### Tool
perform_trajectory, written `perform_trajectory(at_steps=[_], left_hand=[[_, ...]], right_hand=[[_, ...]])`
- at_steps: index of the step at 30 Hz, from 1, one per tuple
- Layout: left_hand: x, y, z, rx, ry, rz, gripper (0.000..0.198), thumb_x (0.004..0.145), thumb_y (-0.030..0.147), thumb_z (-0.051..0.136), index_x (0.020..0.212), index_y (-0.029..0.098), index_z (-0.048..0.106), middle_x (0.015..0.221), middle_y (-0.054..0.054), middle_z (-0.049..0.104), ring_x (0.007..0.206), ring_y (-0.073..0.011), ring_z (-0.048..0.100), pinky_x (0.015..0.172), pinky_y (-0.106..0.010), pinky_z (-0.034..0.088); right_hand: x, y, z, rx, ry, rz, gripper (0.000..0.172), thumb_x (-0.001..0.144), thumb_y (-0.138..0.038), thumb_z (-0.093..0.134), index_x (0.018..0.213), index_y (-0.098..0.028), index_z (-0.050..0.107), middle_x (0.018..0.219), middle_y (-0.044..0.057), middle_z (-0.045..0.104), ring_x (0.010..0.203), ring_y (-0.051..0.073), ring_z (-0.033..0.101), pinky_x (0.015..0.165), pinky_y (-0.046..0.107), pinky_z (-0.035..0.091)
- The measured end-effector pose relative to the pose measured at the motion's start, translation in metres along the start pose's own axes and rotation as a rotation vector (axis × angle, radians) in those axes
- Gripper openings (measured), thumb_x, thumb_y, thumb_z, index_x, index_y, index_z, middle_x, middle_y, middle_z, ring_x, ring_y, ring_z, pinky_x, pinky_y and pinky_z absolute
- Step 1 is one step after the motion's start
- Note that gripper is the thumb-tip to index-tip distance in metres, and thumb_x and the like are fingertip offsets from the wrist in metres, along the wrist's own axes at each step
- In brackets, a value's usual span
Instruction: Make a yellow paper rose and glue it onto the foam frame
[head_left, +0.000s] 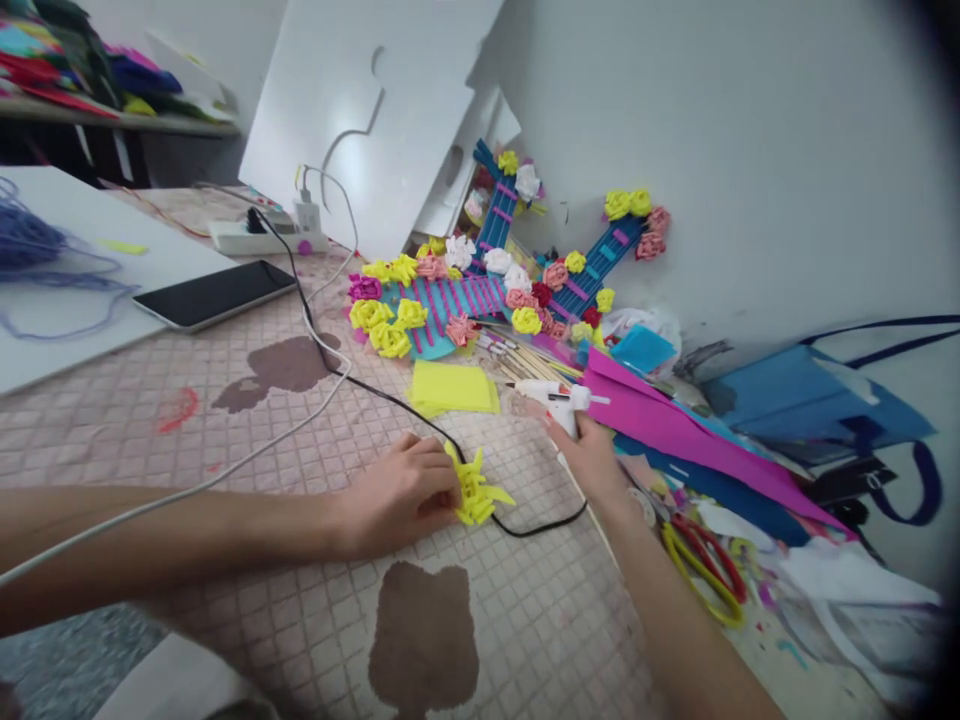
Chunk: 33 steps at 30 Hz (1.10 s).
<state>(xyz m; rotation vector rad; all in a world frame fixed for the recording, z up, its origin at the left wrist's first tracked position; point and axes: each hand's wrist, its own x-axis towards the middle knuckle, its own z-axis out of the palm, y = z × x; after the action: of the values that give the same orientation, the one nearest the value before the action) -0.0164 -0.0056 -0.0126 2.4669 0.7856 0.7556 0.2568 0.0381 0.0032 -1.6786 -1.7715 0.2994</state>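
My right hand (596, 460) grips the handle of a white hot glue gun (553, 392), its dark nozzle tip pointing left. At the middle of the table my left hand (409, 488) rests with curled fingers at the left edge of a small heap of yellow folded strips (477, 488). Its fingertips are hidden, so what they pinch cannot be made out. Just behind the heap lies a stack of yellow paper squares (454, 388). A black cord (390, 398) passes behind my left hand and under the heap.
Letter-like blue shapes with paper flowers (457, 305) lean at the back. A phone (217, 295), power strip (262, 238) and white cable (247, 458) are at left. To the right lie a magenta sheet (682, 435), scissors (701, 572) and a blue bag (832, 395).
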Motion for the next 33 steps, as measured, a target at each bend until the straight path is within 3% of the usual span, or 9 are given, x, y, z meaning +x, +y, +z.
perform_trajectory(at_steps=[4,8,21,24,27,33], left_hand=[[-0.001,0.000,0.000,0.016,0.003,0.014,0.007,0.082,0.023,0.065,0.079,0.019,0.060,0.081,0.001,0.061,0.085,-0.0157,0.051,0.077,-0.030,0.031],[-0.001,0.000,-0.001,0.014,-0.001,0.009,0.006,0.082,0.021,0.063,0.078,0.019,0.059,0.081,0.002,0.061,0.085,-0.0156,0.050,0.076,-0.030,0.030],[0.001,0.001,-0.002,-0.007,0.004,-0.005,0.007,0.083,0.022,0.062,0.078,0.019,0.059,0.079,0.001,0.061,0.083,-0.0155,0.050,0.077,-0.030,0.032],[0.002,0.001,-0.003,-0.012,0.007,0.002,0.007,0.084,0.021,0.061,0.079,0.018,0.060,0.080,0.001,0.061,0.083,-0.0151,0.051,0.078,-0.030,0.032],[0.002,0.000,-0.003,-0.010,-0.001,-0.002,0.006,0.084,0.022,0.061,0.079,0.018,0.060,0.083,0.000,0.061,0.085,-0.0153,0.051,0.078,-0.030,0.033],[0.002,0.000,-0.002,0.007,-0.016,-0.009,0.006,0.085,0.022,0.059,0.081,0.018,0.060,0.085,-0.001,0.061,0.087,-0.0168,0.050,0.080,-0.031,0.032]], right_hand=[[0.032,-0.001,0.032,-0.049,0.061,-0.058,0.038,0.080,-0.046,0.051,0.094,-0.013,0.064,0.080,0.011,0.068,0.075,0.026,0.060,0.070,0.036,0.045],[0.046,-0.001,0.052,-0.073,0.077,-0.099,0.040,0.081,-0.043,0.049,0.100,-0.010,0.063,0.089,0.015,0.067,0.085,0.028,0.059,0.077,0.039,0.043],[0.040,0.017,0.041,0.044,0.067,-0.126,0.046,0.081,-0.045,0.053,0.113,-0.011,0.055,0.106,0.016,0.062,0.096,0.025,0.058,0.082,0.041,0.047],[0.027,0.006,0.034,0.069,0.162,-0.126,0.047,0.083,-0.041,0.052,0.120,-0.013,0.049,0.112,0.016,0.056,0.102,0.025,0.055,0.083,0.040,0.048],[-0.004,-0.017,0.022,0.104,0.231,-0.198,0.039,0.085,-0.034,0.051,0.120,-0.018,0.048,0.113,0.012,0.054,0.104,0.023,0.053,0.085,0.040,0.047],[-0.078,-0.060,0.016,0.115,-0.092,-0.278,0.045,0.082,-0.026,0.055,0.125,-0.021,0.041,0.118,0.010,0.052,0.112,0.024,0.048,0.094,0.045,0.041]])
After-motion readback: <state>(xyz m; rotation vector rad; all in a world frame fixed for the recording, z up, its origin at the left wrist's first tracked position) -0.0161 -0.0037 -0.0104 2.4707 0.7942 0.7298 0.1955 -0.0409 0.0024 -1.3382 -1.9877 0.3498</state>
